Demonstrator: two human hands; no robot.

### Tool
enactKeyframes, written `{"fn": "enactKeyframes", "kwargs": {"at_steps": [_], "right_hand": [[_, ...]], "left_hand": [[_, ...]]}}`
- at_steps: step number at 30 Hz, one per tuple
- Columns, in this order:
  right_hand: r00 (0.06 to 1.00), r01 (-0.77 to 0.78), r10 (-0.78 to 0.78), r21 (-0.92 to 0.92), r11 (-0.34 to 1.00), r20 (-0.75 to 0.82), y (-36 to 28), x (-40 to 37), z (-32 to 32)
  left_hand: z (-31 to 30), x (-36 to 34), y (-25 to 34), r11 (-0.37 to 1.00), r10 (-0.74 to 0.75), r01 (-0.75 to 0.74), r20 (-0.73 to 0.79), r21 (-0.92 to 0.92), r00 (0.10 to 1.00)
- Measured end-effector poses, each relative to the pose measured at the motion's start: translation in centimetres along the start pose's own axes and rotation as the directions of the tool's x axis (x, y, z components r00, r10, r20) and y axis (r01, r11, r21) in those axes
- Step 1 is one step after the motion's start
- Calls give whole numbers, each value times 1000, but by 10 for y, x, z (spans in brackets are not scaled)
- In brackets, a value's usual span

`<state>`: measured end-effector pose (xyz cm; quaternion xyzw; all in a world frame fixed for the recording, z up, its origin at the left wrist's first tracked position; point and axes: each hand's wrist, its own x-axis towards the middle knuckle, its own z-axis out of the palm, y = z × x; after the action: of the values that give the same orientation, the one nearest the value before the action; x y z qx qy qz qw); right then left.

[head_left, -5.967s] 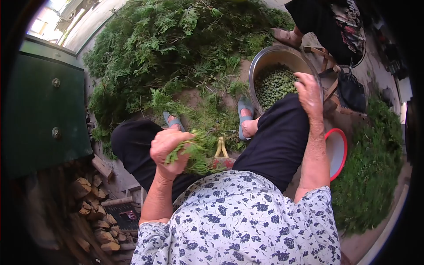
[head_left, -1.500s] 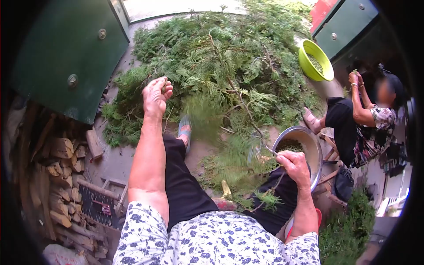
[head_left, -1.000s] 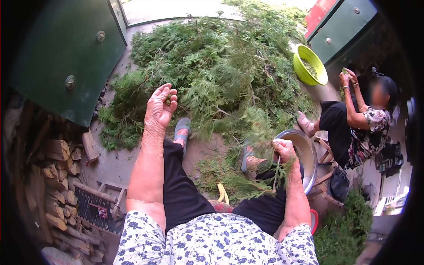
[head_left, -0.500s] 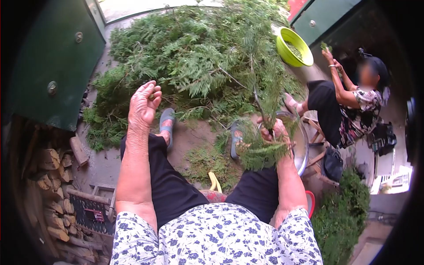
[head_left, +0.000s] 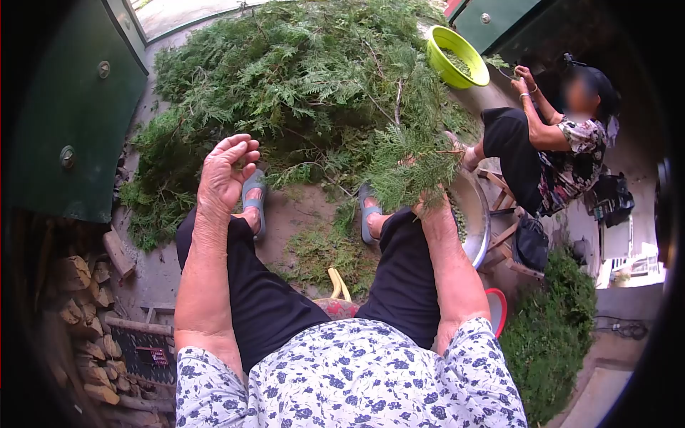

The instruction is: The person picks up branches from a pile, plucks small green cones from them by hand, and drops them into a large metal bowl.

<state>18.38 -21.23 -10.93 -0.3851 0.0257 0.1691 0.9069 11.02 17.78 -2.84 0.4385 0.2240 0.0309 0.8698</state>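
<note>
My right hand (head_left: 432, 200) grips a leafy evergreen branch (head_left: 414, 167), whose flat green fronds cover most of the fingers. Just beside that hand is a wide metal basin (head_left: 479, 246), partly hidden by my arm, with small greenish bits inside. My left hand (head_left: 228, 171) is raised over the left side, its fingers curled in toward the thumb; what lies between them, if anything, is too small to make out. In front of both hands spreads a big heap of cut evergreen branches (head_left: 285, 85).
At the right, a person (head_left: 549, 143) sits holding a small sprig in both hands, near a lime-green basin (head_left: 439, 60) with green bits. More greenery (head_left: 546, 342) lies lower right. Split firewood (head_left: 89, 328) is stacked at the left, below a green metal door (head_left: 64, 107).
The branch in my right hand has tipped over, its fronds now spread over the hand. My left hand keeps its curled shape. The seated person's hands have come together on a sprig.
</note>
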Motion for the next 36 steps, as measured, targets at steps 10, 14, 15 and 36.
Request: {"fn": "enactKeyframes", "kwargs": {"at_steps": [10, 14, 15, 36], "right_hand": [[993, -74, 58, -172, 982, -99, 3, -5, 31], [999, 53, -45, -507, 860, 28, 0, -14, 68], [978, -119, -59, -762, 637, -202, -9, -15, 91], [789, -4, 612, -997, -77, -50, -34, -53, 149]], "left_hand": [[50, -25, -46, 908, -272, 167, 238, 383, 932], [56, -20, -66, 942, -313, 281, 181, 183, 932], [56, -13, -58, 948, -293, 258, 191, 188, 937], [-58, 33, 7, 769, 102, -309, -370, -559, 924]]}}
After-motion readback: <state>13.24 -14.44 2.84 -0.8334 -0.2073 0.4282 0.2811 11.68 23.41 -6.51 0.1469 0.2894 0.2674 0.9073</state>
